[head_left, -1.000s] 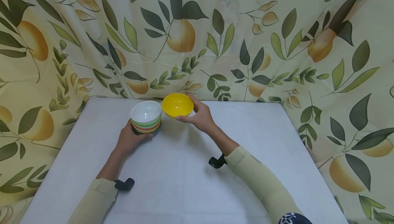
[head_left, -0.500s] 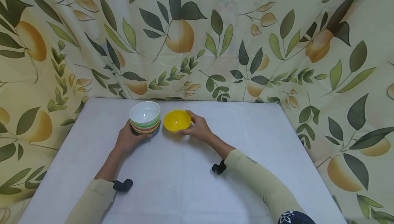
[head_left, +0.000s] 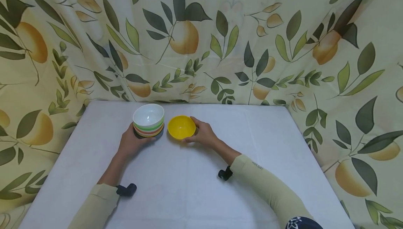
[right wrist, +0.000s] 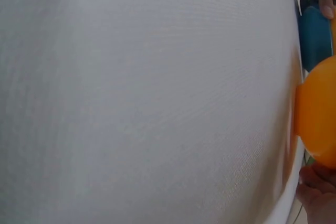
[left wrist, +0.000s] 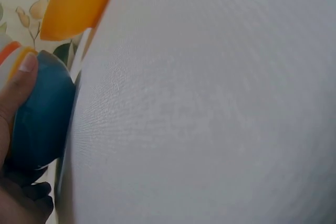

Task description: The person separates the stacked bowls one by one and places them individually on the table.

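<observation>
The left hand (head_left: 130, 140) is clamped on a stack of nested round bowls (head_left: 148, 117), its thumb on the near side and its fingers curved around the left side; in the left wrist view, the thumb lies against the lowest bowl, a glossy blue one (left wrist: 44, 114). The right hand (head_left: 204, 133) holds a glossy yellow round bowl (head_left: 181, 127) by its right side, with the thumb in front and the other fingers behind, apart by part of the bowl's width.

Between the stack and the yellow bowl there is only a narrow gap. Both are near the far edge of a table covered with white cloth (head_left: 185, 180), where a fruit-and-leaf patterned curtain (head_left: 185, 36) hangs. Toward the person, and also to the right, a wide stretch of cloth lies open.

The yellow bowl is upright, its foot on the cloth. The stack is upright too: white on top, with green, white, orange-red and yellow bands below.
</observation>
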Demonstrator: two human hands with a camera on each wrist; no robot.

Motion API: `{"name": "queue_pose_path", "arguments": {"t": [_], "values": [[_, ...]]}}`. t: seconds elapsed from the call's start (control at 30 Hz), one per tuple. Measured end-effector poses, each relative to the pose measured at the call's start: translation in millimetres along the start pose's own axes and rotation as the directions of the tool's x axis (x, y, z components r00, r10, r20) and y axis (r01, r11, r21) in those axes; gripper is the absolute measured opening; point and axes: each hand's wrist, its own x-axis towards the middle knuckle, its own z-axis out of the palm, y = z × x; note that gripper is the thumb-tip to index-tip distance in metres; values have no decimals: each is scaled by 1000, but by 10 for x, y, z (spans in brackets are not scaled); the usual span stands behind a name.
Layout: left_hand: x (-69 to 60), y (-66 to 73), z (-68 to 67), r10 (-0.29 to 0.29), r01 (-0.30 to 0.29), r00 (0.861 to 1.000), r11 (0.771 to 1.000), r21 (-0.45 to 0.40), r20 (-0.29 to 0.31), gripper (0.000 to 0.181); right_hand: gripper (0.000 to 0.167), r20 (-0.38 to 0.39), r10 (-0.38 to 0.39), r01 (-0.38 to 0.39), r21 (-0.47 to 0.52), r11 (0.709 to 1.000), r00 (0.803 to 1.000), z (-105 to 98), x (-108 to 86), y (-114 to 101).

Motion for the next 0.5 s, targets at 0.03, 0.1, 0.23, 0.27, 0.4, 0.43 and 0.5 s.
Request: {"name": "queue_pose_path", "arguments": {"t": [0.03,0.1,0.23,0.27,0.4,0.43,0.5], "values": [[-1,2,1,-2,2,1000,1000,0,-1,121,110,-1,0,0,0,1000,1000,-2,0,-7],[-2,4,3,-3,3,1000,1000,-2,-4,121,111,-5,-1,1,-3,1000,1000,-5,0,-15],[-16,9,15,-18,18,1000,1000,11,-1,122,111,1,4,-4,-11,1000,1000,-15,-5,-22],[-23,11,18,-23,23,1000,1000,15,1,122,111,5,6,-6,-16,1000,1000,-17,-7,-19],[-43,8,22,-16,16,1000,1000,13,1,122,111,9,-6,6,-37,999,1000,-15,4,8],[-44,8,19,-10,10,1000,1000,9,-2,121,111,8,-10,10,-38,999,1000,-14,11,15],[-43,4,10,7,-7,1000,1000,9,-7,120,111,7,-13,13,-42,999,1000,-11,26,24]]}}
